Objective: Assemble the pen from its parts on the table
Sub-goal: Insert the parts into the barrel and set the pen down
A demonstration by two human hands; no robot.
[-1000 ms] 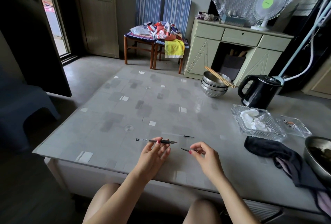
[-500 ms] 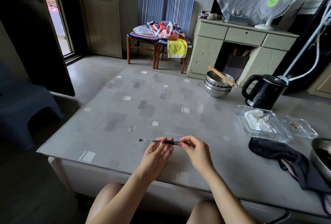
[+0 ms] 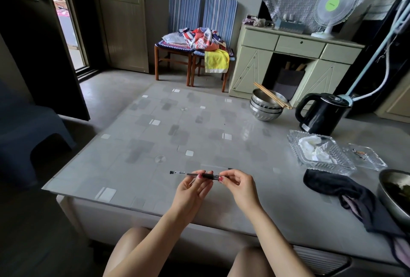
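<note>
A slim pen barrel (image 3: pixel 190 174), clear with a black end cap on the left and a black grip section, is held level just above the near part of the table (image 3: pixel 168 134). My left hand (image 3: pixel 192 190) pinches it near the grip from below. My right hand (image 3: pixel 238 184) pinches the right end of the pen, where the tip piece is hidden by my fingers. A small dark part (image 3: pixel 230 168) lies on the table just behind my right hand.
At the right stand a black kettle (image 3: pixel 321 113), stacked steel bowls with chopsticks (image 3: pixel 267 106), two glass trays (image 3: pixel 319 152), a dark cloth (image 3: pixel 346 190) and a metal bowl (image 3: pixel 395 192) at the edge. The table's front edge runs just under my wrists.
A second ago my right hand held a small tip piece apart from the barrel. It has since moved left and now meets the barrel's right end, both hands on the pen.
</note>
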